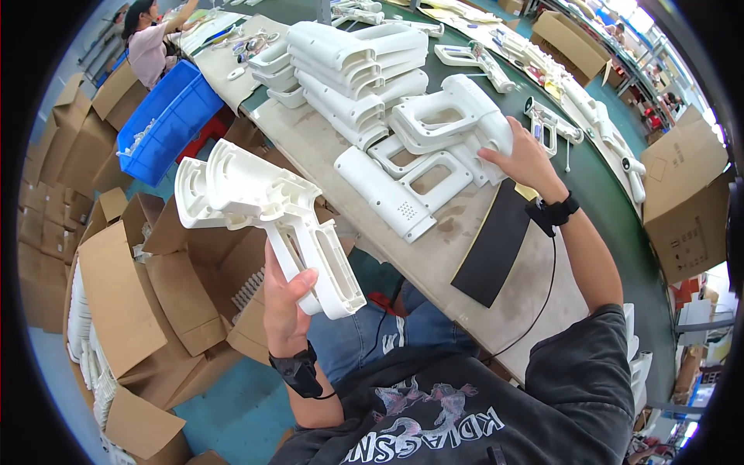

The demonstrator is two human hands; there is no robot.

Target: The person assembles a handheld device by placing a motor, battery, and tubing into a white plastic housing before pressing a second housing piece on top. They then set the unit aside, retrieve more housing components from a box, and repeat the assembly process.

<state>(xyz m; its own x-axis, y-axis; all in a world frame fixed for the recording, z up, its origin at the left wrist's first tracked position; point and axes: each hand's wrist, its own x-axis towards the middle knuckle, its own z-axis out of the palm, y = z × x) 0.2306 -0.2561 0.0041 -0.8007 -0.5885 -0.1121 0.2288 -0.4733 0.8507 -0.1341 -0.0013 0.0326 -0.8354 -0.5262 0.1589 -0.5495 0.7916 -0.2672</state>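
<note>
My left hand [285, 304] is closed around the handles of what look like two nested white plastic housing shells [263, 198], gun-shaped, with their ribbed hollow insides showing. They are held up left of the table, above the cardboard boxes. On the table, my right hand [535, 159] grips the right end of another white housing shell [465, 105], thumb in front, the other fingers mostly hidden. That shell lies on top of several like it. Just below it, a loose shell [385, 194] with a patch of small holes lies outer side up. Stacked shells [333, 50] rise behind.
A black foam strip [496, 244] lies on the table's beige surface [542, 310]. Opened cardboard boxes [124, 294] crowd the left, by a blue bin [174, 116]. A green conveyor belt [612, 186] carries assembled white devices [554, 124]. Another person [147, 46] works at far left.
</note>
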